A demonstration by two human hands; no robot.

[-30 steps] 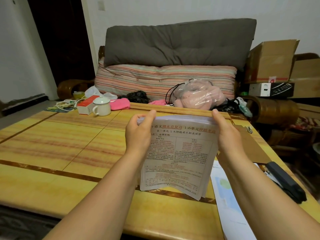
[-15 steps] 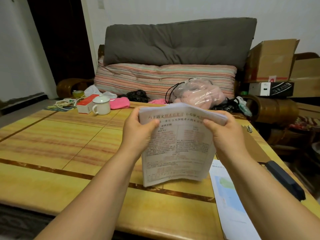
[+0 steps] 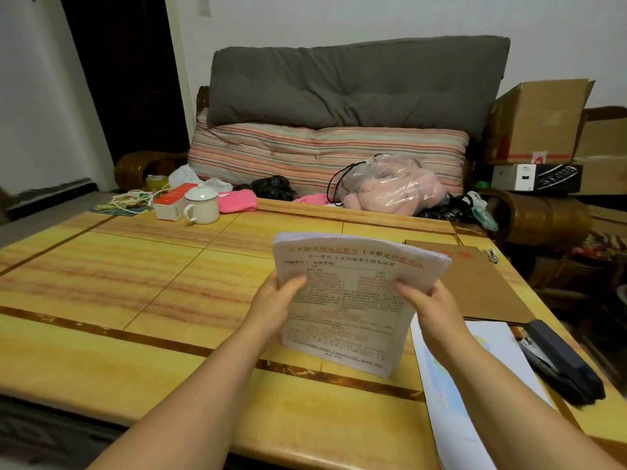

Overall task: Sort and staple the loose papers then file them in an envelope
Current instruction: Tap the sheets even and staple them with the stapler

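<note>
Above the table (image 3: pixel 169 293), both hands grip the papers (image 3: pixel 349 300): left hand (image 3: pixel 274 307) and right hand (image 3: pixel 431 307) pinch opposite side edges, long axis upright. Stapler (image 3: pixel 559 364) lies nearer the right hand, envelope (image 3: pixel 488 293) beyond.

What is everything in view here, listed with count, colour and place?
paper stack: one, white, printed, held over table
stapler: one, dark, table's right edge
envelope: one, brown, flat, right of stack
sheet: one, white-blue, near right
mug: one, white, lidded, far left
box: one, red-white, beside mug
table: one, yellow
cushions: two, grey over striped, behind
left hand: grips stack's left edge
right hand: grips right edge
</note>
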